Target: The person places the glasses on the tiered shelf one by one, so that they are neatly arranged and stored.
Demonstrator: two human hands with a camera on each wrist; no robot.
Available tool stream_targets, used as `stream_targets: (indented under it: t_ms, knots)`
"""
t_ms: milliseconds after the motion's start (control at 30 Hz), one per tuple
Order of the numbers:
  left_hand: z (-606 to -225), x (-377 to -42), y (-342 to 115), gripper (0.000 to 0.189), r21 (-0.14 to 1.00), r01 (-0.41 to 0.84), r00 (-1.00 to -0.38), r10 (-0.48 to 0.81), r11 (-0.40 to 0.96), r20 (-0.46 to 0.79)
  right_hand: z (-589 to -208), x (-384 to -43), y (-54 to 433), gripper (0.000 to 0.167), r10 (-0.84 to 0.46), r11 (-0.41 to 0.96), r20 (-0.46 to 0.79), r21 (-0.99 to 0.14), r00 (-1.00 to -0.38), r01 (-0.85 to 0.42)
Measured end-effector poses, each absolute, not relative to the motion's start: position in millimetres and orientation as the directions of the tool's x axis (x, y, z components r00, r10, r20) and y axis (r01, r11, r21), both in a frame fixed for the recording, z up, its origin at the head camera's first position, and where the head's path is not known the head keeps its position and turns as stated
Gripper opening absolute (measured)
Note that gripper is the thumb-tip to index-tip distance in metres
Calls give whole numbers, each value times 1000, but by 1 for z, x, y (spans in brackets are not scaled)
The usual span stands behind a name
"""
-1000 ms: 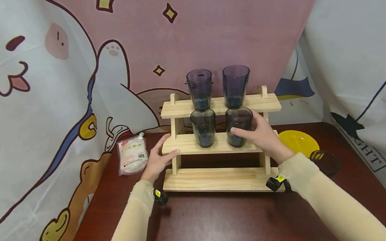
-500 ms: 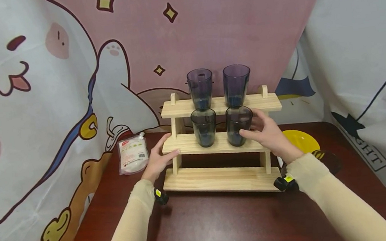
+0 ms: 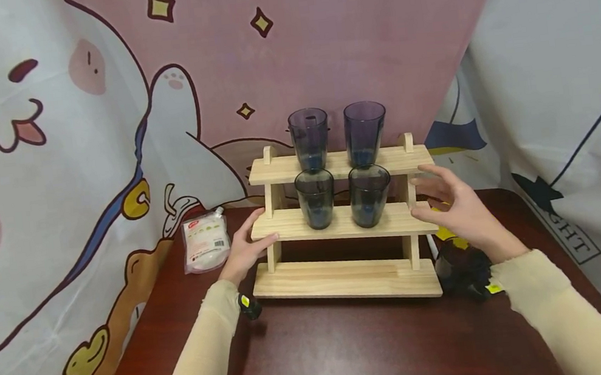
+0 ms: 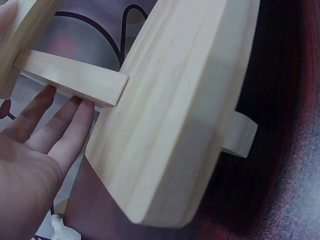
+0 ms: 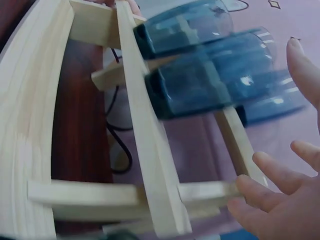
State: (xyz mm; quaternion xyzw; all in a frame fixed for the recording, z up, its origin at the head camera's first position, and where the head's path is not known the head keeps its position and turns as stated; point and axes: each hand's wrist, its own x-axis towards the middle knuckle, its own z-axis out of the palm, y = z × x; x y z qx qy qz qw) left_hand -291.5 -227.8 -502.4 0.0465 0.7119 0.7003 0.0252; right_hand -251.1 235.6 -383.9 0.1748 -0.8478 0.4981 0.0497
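Note:
A three-tier wooden rack [image 3: 342, 275] stands on the table. Its middle shelf bears two smoky drinking glasses, the left glass [image 3: 316, 201] and the right glass [image 3: 370, 198]. Behind them on the top shelf are two purplish glasses, one at left [image 3: 309, 141] and one at right [image 3: 366, 135]. My left hand [image 3: 242, 253] holds the middle shelf's left end, thumb in front. In the left wrist view its fingers [image 4: 70, 130] reach along the upright below that shelf. Beside the rack's right end, my right hand [image 3: 459, 213] is off the glasses, fingers spread and nothing held.
A white spouted pouch [image 3: 206, 243] lies left of the rack. Past the rack's right end are a yellow plate [image 3: 443, 232], mostly hidden by my right hand, and a dark glass [image 3: 451, 260] below it. A printed cloth [image 3: 388, 31] hangs behind the table.
My right hand has let go of the right glass on the middle shelf and drawn away to the right. That glass stays on the shelf. My left hand keeps its place.

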Motion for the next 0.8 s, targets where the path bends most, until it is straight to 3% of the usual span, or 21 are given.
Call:
stream_targets:
  t_ms: [433,800]
  knots:
    - [-503,-293,-228,74,999,36,-994,106,19,34,-391,-228,298,94,-118,580,277,-760,-953,-293]
    - [-502,-291,-228,74,999,38,-994,104,11,36,-423,-209,345,92,-90,624,285,-730,-954,-277]
